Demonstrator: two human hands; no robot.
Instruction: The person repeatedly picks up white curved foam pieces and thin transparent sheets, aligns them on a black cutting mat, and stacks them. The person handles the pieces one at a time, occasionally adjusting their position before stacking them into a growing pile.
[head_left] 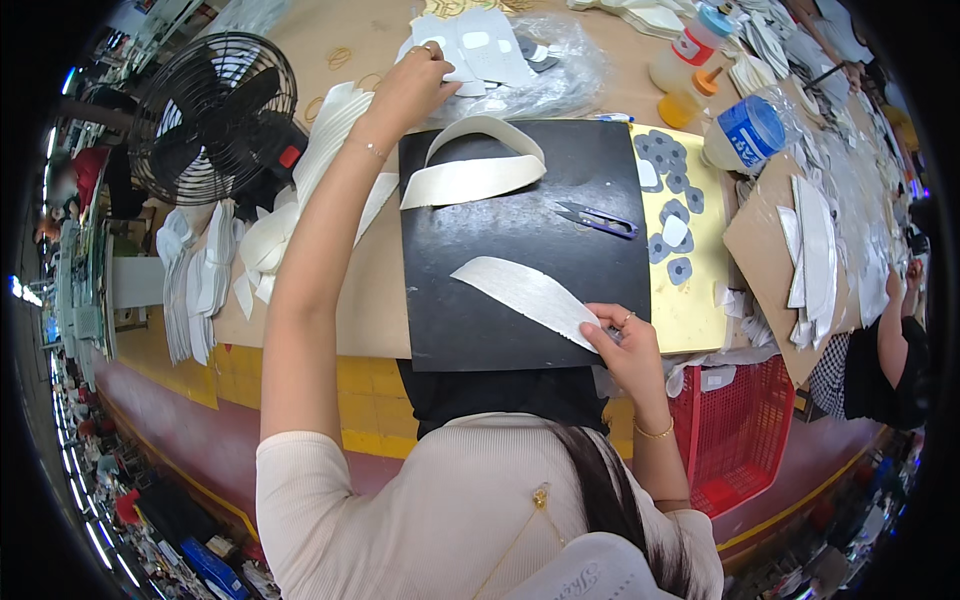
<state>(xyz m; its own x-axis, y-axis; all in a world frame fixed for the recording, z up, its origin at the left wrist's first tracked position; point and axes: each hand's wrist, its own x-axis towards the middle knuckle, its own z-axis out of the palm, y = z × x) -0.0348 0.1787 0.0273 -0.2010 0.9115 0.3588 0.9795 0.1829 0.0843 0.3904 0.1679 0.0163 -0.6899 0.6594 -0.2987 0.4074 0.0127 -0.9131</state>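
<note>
My right hand (622,345) pinches one end of a curved cream fabric strip (525,290), which lies on the black mat (480,325). Farther up the mat rests a second, looped cream strip (475,180), touched by neither hand. Purple-handled thread snips (600,218) lie at the mat's right side. Stretched far forward, my left hand (415,85) is at the edge of some white cut pieces (485,45) on clear plastic. Its fingers are bent together at the pieces, and what is between them is hidden.
A black fan (215,115) stands at the far left near stacked cream strips (330,130). On the right are a yellow board (700,310) with grey flower-shaped patches (678,185), bottles (745,130), and cardboard (760,230) bearing white pieces. Below hangs a red basket (735,430).
</note>
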